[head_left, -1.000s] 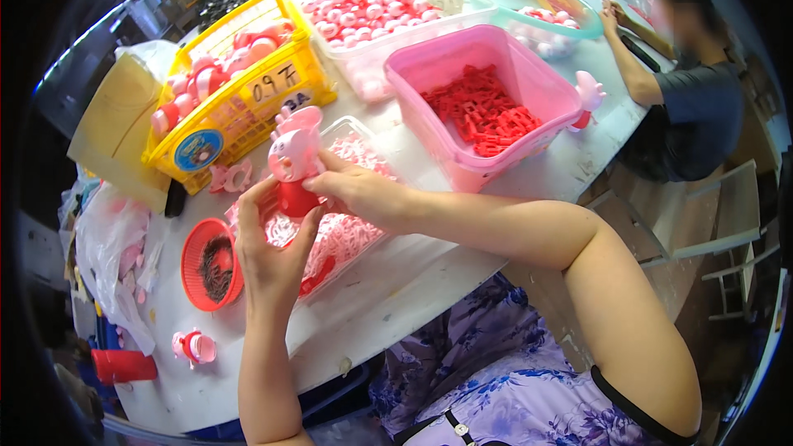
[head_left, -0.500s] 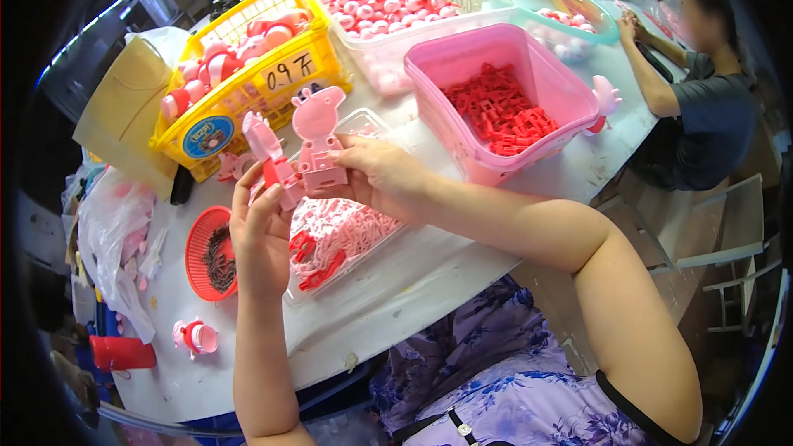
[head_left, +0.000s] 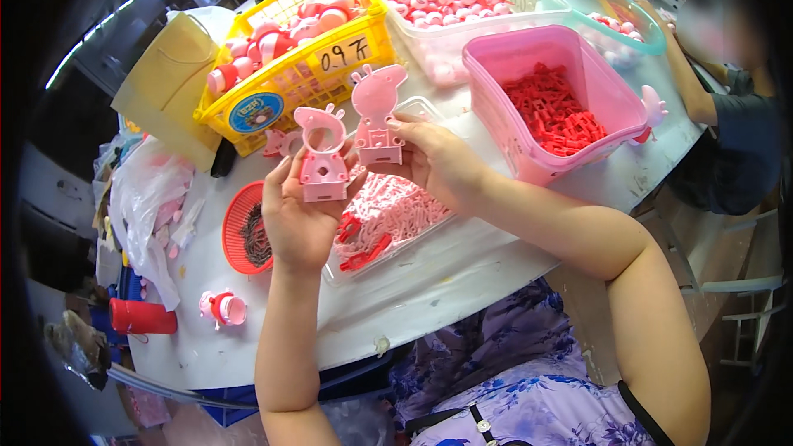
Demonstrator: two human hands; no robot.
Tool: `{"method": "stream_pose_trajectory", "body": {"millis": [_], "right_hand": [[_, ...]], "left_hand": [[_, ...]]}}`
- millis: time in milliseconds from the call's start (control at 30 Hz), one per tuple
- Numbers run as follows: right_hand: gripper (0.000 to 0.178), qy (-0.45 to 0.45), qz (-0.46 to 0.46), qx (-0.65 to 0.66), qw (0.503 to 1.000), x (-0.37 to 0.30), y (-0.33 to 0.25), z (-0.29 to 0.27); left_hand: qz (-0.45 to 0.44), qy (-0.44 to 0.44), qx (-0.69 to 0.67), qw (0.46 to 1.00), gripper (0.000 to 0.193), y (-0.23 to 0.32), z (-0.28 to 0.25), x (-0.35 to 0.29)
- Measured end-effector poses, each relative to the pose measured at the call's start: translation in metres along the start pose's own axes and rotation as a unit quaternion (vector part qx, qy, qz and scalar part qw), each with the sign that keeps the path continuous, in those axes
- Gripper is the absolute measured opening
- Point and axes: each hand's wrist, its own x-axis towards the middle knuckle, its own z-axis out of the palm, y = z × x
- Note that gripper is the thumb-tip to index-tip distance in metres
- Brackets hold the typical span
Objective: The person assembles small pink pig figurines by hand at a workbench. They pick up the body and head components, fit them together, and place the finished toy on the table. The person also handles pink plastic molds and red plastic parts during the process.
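Note:
My left hand (head_left: 296,219) holds a pink plastic pig-shaped piece (head_left: 324,175) with a large opening in its head and a small hole in its body. Beside it, my right hand (head_left: 438,155) grips a second pink pig-shaped piece (head_left: 379,99) with a solid head, upright between thumb and fingers. The two pieces are close together but separate. Below them lies a clear tray (head_left: 413,238) of small pale pink parts (head_left: 402,205), with a few red parts (head_left: 365,258) in its near corner. My right hand partly covers the tray.
Left of my hands stand a red basket (head_left: 237,235) of small dark parts and a small pink-and-red figure (head_left: 223,309). A yellow basket (head_left: 285,103), a clear bin (head_left: 438,62) and a pink tub (head_left: 529,153) hold more parts. A person (head_left: 743,116) sits at right.
The left piece has turned from edge-on to face me, and my left hand has rotated palm upward beneath it. The view has shifted, so everything appears farther right.

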Motion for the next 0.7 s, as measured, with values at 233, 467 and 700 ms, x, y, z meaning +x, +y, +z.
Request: {"method": "stream_pose_trajectory", "body": {"millis": [233,467,700], "right_hand": [[0.033,-0.014,0.026,0.004,1.000,0.000,-0.001,-0.003],[0.035,-0.014,0.040,0.024,0.999,0.002,0.001,-0.008],[0.034,-0.002,0.064,0.068,0.996,0.004,0.000,-0.013]], "left_hand": [[0.010,0.029,0.026,0.999,0.049,-0.001,0.000,0.000],[0.025,0.018,0.017,0.999,0.050,-0.003,0.004,0.000],[0.024,-0.041,0.022,0.999,0.054,-0.002,0.009,-0.003]]}}
